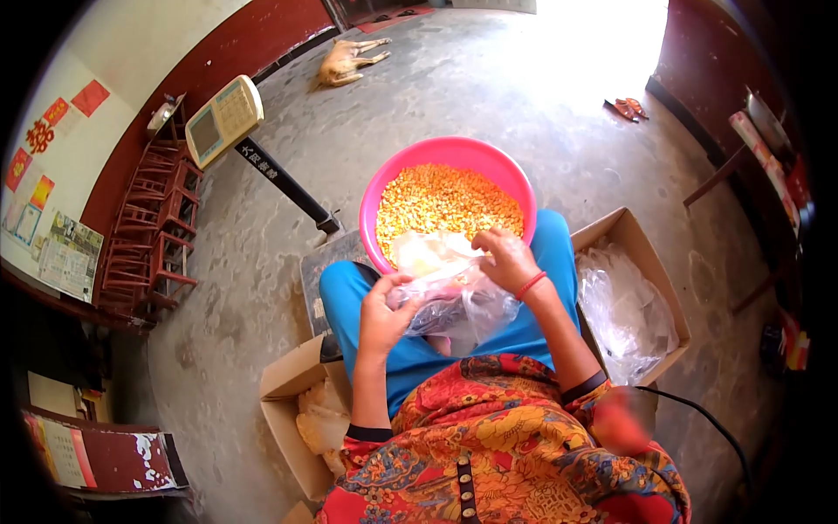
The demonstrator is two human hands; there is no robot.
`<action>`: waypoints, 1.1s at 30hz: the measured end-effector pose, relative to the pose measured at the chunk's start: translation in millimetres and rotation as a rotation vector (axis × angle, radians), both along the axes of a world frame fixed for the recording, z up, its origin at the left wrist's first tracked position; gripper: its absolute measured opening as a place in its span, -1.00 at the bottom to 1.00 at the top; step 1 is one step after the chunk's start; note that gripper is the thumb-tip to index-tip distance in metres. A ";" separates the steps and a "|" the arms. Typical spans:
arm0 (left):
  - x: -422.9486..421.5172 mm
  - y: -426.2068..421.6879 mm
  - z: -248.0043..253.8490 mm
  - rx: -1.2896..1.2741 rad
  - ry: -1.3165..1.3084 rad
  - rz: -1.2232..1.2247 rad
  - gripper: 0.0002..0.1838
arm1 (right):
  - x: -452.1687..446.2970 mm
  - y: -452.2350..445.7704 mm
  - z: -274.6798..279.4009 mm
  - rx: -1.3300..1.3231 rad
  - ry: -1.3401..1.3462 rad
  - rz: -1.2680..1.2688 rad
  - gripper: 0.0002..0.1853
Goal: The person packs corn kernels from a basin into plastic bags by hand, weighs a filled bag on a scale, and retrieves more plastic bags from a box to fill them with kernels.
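From where I stand, at the left is a cardboard box (pixel 288 428). Next, the left hand (pixel 381 314) pinches the edge of a clear plastic bag (pixel 463 306) between thumb and fingers. The bag lies above the lap, before a pink basin (pixel 515 170) of yellow kernels (pixel 454 201). The right hand (pixel 509 262) bends its fingers at the bag's upper edge; whether they pinch it, I cannot tell. Rightmost, another box (pixel 661 284) holds clear plastic (pixel 620 310).

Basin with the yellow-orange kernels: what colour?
The basin is bright pink, best seen in the head view.
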State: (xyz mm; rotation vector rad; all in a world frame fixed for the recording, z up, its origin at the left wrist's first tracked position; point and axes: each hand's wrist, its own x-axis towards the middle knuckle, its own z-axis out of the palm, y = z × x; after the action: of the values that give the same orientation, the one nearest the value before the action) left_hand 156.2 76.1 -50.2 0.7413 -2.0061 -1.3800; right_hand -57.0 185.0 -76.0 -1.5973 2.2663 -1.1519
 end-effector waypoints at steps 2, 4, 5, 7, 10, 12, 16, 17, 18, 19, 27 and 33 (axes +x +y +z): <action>3.1 0.7 -11.2 -0.062 -0.060 0.035 -0.83 | -6.2 5.7 11.3 0.026 0.050 -0.094 -0.79; 5.0 -4.3 -11.9 0.070 -0.184 0.028 -0.84 | -15.4 9.2 13.3 0.108 0.010 -0.113 -0.82; 4.0 -5.9 -12.2 0.128 -0.105 0.062 -0.85 | -18.6 12.2 13.3 0.126 0.020 -0.104 -0.82; 1.0 -10.0 -6.9 0.336 0.071 0.139 -0.85 | -23.0 16.8 16.3 0.147 0.030 -0.094 -0.83; 3.5 -18.3 -5.6 0.599 0.374 0.153 -0.87 | -25.5 19.2 17.2 0.253 -0.075 -0.064 -0.82; 2.0 -19.3 -2.0 0.885 0.548 0.142 -0.85 | -26.9 17.2 13.2 0.244 -0.085 -0.034 -0.85; 4.6 -24.4 -4.1 1.046 0.581 0.110 -0.78 | -33.5 8.0 -20.2 0.004 -0.617 0.209 -0.83; 8.2 -27.2 -6.2 1.041 0.579 0.113 -0.76 | -31.2 8.5 -22.9 -0.103 -0.951 0.266 -0.82; 10.3 -28.9 -7.6 1.041 0.578 0.114 -0.76 | -26.0 8.9 -19.3 -0.213 -1.284 0.320 -0.80; 11.9 -30.3 -8.8 1.041 0.568 0.170 -0.79 | -20.4 9.9 -15.3 -0.213 -1.285 0.321 -0.80; 28.2 -41.0 -23.6 0.747 0.487 0.213 -0.81 | -18.0 11.9 -41.9 -0.230 -1.695 0.471 -0.70; 28.5 -48.9 -12.5 1.010 0.605 0.315 -0.72 | 4.0 14.0 -4.6 0.345 -0.856 0.779 -0.63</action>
State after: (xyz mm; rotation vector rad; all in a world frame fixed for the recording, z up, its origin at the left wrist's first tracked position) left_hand 184.7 27.2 -62.8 0.8403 -0.6256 -2.0699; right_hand -53.0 199.0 -80.6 -1.2757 1.0714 -0.8886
